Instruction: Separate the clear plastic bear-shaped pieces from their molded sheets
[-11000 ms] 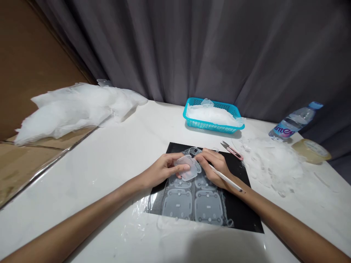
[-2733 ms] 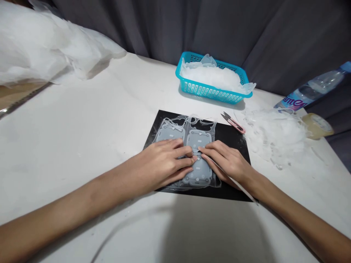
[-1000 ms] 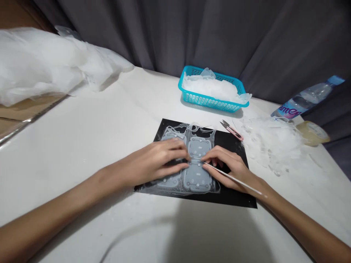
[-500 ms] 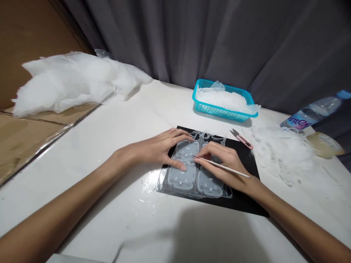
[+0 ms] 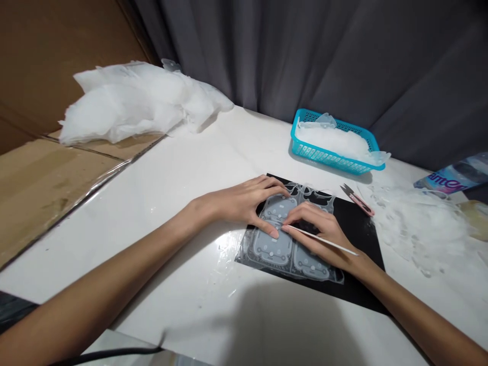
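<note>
A translucent moulded plastic sheet point(image 5: 272, 247) with several rounded panels lies on a black mat point(image 5: 356, 230). My left hand point(image 5: 253, 201) rests on its left side, thumb and fingers spread apart and pressing it flat. Between the thumb and fingers of my right hand point(image 5: 324, 231) is a thin white stick-like tool point(image 5: 324, 240), held like a pen. Its tip points at the middle of the sheet, close to my left thumb; the very tip is too small to make out. My right hand covers part of the right-hand panels.
Pink-handled thread snips point(image 5: 357, 200) lie on the mat's upper right edge. Beyond is a turquoise basket point(image 5: 335, 161) of translucent pieces. Plastic scraps point(image 5: 423, 229) and a water bottle point(image 5: 453, 175) are at right. A white pile point(image 5: 133, 104) sits on cardboard point(image 5: 57, 178) at left.
The whole view has shifted, so the things appear further right. My right hand and the tool have moved slightly over the sheet; my left hand keeps its place on it.
</note>
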`<state>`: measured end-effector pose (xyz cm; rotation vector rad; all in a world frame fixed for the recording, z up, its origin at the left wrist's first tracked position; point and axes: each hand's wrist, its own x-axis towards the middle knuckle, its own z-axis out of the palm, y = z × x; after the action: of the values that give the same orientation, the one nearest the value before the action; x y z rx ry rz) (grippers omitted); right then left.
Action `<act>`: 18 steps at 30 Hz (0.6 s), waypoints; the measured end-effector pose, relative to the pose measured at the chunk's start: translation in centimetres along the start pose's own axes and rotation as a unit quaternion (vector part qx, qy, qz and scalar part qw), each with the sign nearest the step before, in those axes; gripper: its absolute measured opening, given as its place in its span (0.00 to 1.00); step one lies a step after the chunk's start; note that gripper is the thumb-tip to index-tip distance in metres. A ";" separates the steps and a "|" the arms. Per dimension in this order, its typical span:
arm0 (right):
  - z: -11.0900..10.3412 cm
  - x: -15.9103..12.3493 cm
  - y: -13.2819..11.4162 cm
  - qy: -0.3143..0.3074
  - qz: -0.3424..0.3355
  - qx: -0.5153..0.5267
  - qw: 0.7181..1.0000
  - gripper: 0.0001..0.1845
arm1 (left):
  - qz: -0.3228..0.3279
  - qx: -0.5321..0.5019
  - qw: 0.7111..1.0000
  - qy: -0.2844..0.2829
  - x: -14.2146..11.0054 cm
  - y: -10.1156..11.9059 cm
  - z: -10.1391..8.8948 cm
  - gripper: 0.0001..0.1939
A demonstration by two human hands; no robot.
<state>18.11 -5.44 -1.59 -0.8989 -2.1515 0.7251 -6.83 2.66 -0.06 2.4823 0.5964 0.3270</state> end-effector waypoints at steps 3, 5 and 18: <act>0.0 0.0 0.0 0.001 -0.008 -0.009 1.000 0.02 | -0.004 0.005 1.000 -0.004 0.0 0.0 0.0 0.43; 0.1 0.0 0.0 0.000 -0.021 -0.019 1.000 0.01 | -0.005 0.007 1.000 -0.006 0.0 0.0 0.0 0.43; 0.3 0.1 -1.0 -0.006 -0.111 -0.162 0.981 0.06 | 0.029 0.038 0.999 0.017 0.1 -0.1 0.3 0.41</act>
<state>17.43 -6.02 -0.99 -0.7955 -2.3744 0.2742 -6.70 2.67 -0.32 2.5751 0.5619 0.3755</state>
